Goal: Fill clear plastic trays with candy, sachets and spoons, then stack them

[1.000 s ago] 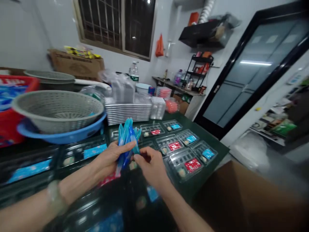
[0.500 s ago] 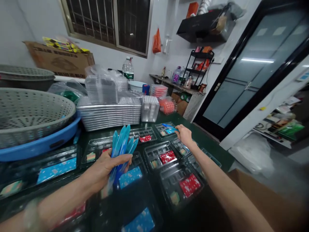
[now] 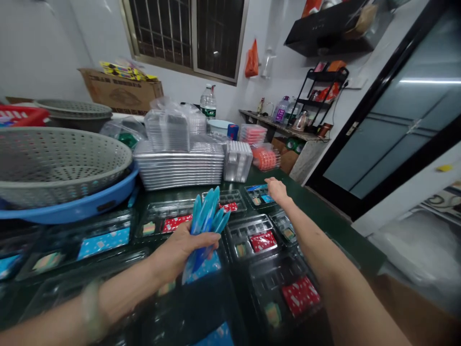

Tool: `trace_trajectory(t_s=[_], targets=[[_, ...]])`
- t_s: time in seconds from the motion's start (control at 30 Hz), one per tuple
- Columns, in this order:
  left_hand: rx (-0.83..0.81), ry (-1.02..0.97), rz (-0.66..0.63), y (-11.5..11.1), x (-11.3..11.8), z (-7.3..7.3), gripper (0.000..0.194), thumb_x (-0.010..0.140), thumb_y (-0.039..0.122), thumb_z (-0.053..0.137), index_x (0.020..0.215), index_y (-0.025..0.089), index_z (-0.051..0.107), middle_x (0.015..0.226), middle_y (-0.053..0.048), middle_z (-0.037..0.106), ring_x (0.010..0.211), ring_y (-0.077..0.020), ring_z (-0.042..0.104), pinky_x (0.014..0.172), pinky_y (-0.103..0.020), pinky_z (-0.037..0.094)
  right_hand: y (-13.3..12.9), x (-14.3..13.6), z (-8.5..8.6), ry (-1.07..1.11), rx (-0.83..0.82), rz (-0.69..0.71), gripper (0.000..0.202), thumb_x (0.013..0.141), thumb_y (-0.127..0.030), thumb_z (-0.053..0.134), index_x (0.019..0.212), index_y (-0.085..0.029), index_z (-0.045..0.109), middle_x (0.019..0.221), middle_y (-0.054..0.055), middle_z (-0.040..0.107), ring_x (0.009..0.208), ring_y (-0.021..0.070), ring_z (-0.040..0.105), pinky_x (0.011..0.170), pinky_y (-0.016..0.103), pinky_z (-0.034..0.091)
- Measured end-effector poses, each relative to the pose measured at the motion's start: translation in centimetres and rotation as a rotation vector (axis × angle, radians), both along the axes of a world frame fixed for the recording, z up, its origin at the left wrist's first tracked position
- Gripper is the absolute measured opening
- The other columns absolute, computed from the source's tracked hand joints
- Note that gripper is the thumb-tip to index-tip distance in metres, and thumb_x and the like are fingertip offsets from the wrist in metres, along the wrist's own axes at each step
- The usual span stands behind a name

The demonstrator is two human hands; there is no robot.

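Observation:
My left hand [image 3: 196, 245] is closed around a bundle of several slim, pointed, translucent blue pen-like sticks [image 3: 209, 214], tips up. It hovers over a clear plastic tray with a blue patterned packet [image 3: 203, 269]. Farther off, my right hand [image 3: 278, 191] is at the right end of a small clear tray [image 3: 257, 203], its fingers bent over one blue pen-like stick [image 3: 255, 188]. This stick lies along the tray's back edge, and my hand hides its right end. The same tray holds a blue packet [image 3: 267, 198] and a small pale striped piece.
More clear compartment trays [image 3: 236, 230] with red packets [image 3: 263, 241] or blue packets [image 3: 104, 242] cover the dark green table [image 3: 306, 192]. Behind them stand stacked clear trays [image 3: 180, 166]. A grey colander [image 3: 68, 163] in a blue basin [image 3: 104, 202] stands at left, a cardboard box [image 3: 122, 96] farther back.
The blue stick at my right hand has turned from slanting across the far tray to lying along its back edge. My left hand still grips its bundle. The view has shifted left.

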State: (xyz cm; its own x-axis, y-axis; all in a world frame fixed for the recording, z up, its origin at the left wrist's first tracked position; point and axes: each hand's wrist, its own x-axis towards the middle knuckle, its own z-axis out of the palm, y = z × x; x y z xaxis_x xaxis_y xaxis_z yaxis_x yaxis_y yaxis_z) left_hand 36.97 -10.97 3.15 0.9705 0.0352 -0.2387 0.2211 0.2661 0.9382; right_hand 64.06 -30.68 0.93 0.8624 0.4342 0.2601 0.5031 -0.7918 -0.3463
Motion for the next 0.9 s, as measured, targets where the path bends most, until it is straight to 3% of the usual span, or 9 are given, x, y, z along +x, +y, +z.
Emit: trace_trajectory(t_s=[0.17,0.3,0.4,0.5,0.57,0.63,0.73,0.8,0.9], targets=[[0.039,0.037,-0.005,-0.8,0.1,-0.3,0.018,0.061,0.024,0.073,0.068,0.015,0.059,0.06,-0.002,0.06,0.048,-0.0111,0.052,0.049,-0.023,0.043,2.0,-7.9,2.3,0.166,0.31,0.225,0.043,0.09,-0.041,0.03,0.118,-0.015,0.051,0.09,0.007,0.063,0.074,0.0143,0.059,0.064,0.026,0.046],[0.096,0.011,-0.071,-1.7,-0.3,-0.1,0.018,0.059,0.024,0.074,0.068,0.014,0.061,0.059,-0.003,0.062,0.048,-0.0111,0.053,0.048,-0.022,0.043,2.5,-14.8,3.1,0.635,0.691,0.575,0.037,0.08,-0.049,0.05,0.091,-0.016,0.063,0.072,0.002,0.061,0.063,0.012,0.056,0.06,0.025,0.045],[0.034,0.014,-0.15,-2.5,-0.8,-0.1,0.021,0.061,0.028,0.074,0.068,0.013,0.061,0.059,-0.003,0.061,0.046,-0.0104,0.053,0.045,-0.021,0.042,2.4,-17.5,2.8,0.84,0.847,0.538,0.028,0.072,-0.042,0.063,0.077,-0.015,0.063,0.067,0.0,0.06,0.06,0.0111,0.054,0.06,0.025,0.045],[-0.199,0.16,-0.204,-3.1,-1.4,-0.4,0.031,0.064,0.039,0.072,0.078,0.014,0.06,0.064,-0.004,0.063,0.049,-0.0118,0.055,0.047,-0.022,0.043,2.0,-18.3,2.4,0.988,1.016,0.472,0.025,0.072,-0.04,0.064,0.075,-0.016,0.061,0.064,-0.002,0.057,0.056,0.0097,0.052,0.057,0.024,0.044],[-0.337,0.279,-0.166,-3.3,-1.7,-0.8,0.037,0.063,0.044,0.071,0.082,0.015,0.059,0.065,-0.005,0.063,0.051,-0.0127,0.057,0.048,-0.023,0.044,1.1,-17.8,2.5,0.99,1.106,0.449,0.026,0.073,-0.042,0.062,0.075,-0.016,0.06,0.063,-0.002,0.056,0.055,0.0098,0.052,0.056,0.024,0.044],[-0.396,0.353,-0.119,-3.3,-1.8,-1.2,0.036,0.063,0.042,0.072,0.083,0.015,0.058,0.065,-0.004,0.063,0.051,-0.0123,0.057,0.049,-0.023,0.045,-0.7,-16.3,3.1,0.832,1.139,0.391,0.029,0.076,-0.046,0.058,0.08,-0.017,0.059,0.063,-0.002,0.055,0.054,0.0105,0.052,0.055,0.025,0.044],[-0.388,0.35,-0.123,-2.9,-1.6,-1.4,0.025,0.065,0.03,0.073,0.08,0.015,0.059,0.065,-0.003,0.062,0.051,-0.0109,0.057,0.05,-0.021,0.046,-4.4,-12.5,4.2,0.294,0.921,0.207,0.033,0.082,-0.047,0.048,0.09,-0.017,0.057,0.065,0.0,0.055,0.056,0.0115,0.051,0.057,0.026,0.043],[-0.348,0.332,-0.111,-2.7,-1.3,-1.3,0.022,0.064,0.025,0.073,0.079,0.015,0.06,0.066,-0.003,0.062,0.051,-0.0114,0.057,0.05,-0.021,0.047,-6.7,-9.7,4.3,-0.076,0.505,0.058,0.034,0.088,-0.042,0.037,0.095,-0.015,0.056,0.074,0.003,0.058,0.064,0.0134,0.053,0.062,0.026,0.042],[-0.288,0.334,-0.054,-2.3,-1.1,-1.1,0.022,0.063,0.023,0.074,0.079,0.015,0.061,0.068,-0.004,0.064,0.055,-0.0133,0.059,0.053,-0.023,0.049,-8.8,-7.3,3.3,-0.268,0.046,-0.033,0.029,0.089,-0.031,0.035,0.101,-0.013,0.055,0.092,0.009,0.059,0.082,0.0176,0.054,0.072,0.027,0.039]])
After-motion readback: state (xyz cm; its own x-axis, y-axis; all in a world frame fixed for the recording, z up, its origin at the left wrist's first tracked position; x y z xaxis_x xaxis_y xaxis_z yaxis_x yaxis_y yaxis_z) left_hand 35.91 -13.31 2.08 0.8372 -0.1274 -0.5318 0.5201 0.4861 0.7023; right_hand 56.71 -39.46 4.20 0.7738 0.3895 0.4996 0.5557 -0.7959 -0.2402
